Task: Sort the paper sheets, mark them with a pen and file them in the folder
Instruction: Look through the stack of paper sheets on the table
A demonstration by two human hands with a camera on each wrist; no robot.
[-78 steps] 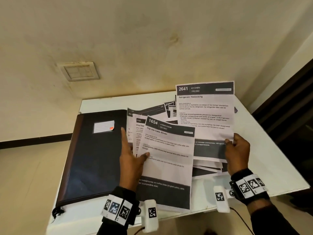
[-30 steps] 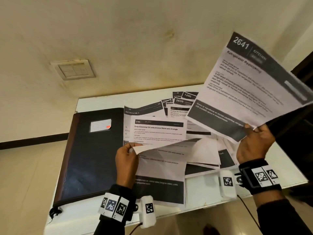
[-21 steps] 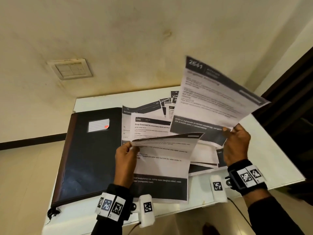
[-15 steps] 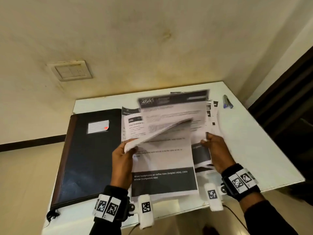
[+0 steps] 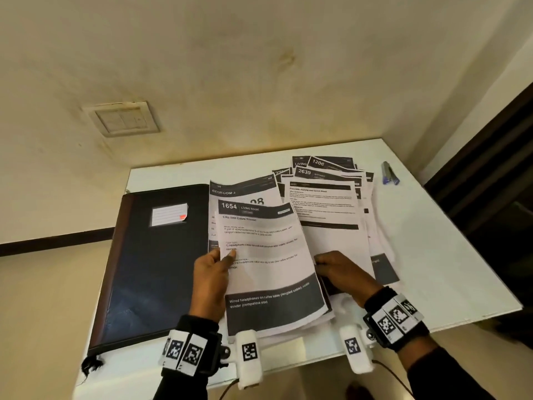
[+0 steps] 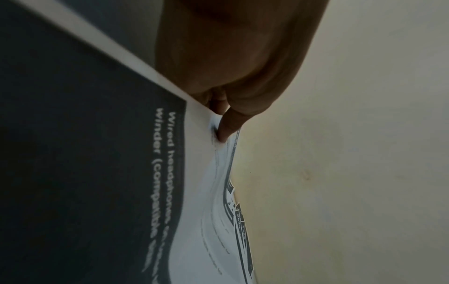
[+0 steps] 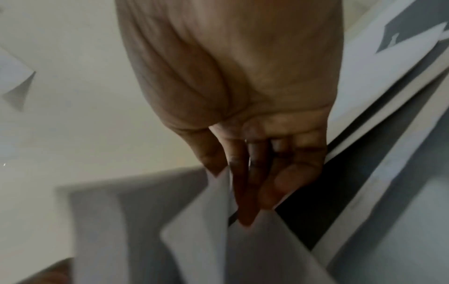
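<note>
Head view: our left hand (image 5: 212,280) pinches the 1654 sheet (image 5: 268,264); our right hand (image 5: 341,272) slides straight fingers under it.

Matt paper sheets (image 5: 271,255); folder (image 5: 150,269) w/ slight sheen (leather-look).

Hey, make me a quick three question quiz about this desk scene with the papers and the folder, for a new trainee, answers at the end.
1. True or false: the folder lies shut on the table, left of the paper sheets.
2. Which number heads the sheet that the left hand pinches by its left edge? A) 2639 B) 1654 C) 1206
3. Fill in: the pen lies near the table's far ____ corner, untouched by either hand.

Key
1. True.
2. B; the right hand is at the same sheet's right edge, its fingers slipped between sheets.
3. Right.
</note>
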